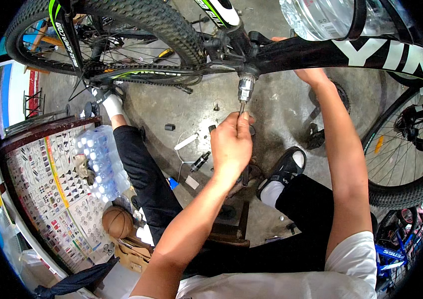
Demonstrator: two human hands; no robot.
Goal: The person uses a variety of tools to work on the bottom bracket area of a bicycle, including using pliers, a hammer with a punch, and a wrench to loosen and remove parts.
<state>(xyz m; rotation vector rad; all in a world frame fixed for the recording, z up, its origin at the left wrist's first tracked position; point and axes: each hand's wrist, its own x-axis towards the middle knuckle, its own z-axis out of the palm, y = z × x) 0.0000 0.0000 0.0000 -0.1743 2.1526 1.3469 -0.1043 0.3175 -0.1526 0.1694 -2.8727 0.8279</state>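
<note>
A black bicycle frame (pixel 296 56) with white lettering crosses the upper part of the view. From its bottom bracket shell, a silver splined fitting (pixel 246 85) sticks out toward me. My left hand (pixel 231 147) is closed round the thin metal tool shaft (pixel 242 107) in line with that fitting, thumb laid along it; the rest of the tool is hidden in the fist. My right hand (pixel 312 75) reaches under the frame tube and wraps round it, with fingertips showing on the far side and the other fingers hidden behind the tube.
A knobbly tyre (pixel 141 22) stands at upper left, another wheel (pixel 406 192) at right. Small parts and a black-handled tool (pixel 200 162) lie on the concrete floor. Bottled water (pixel 103 159), a basketball (pixel 117 222) and a printed chart table (pixel 47 179) are left. A plastic bottle (pixel 316 20) sits on the frame.
</note>
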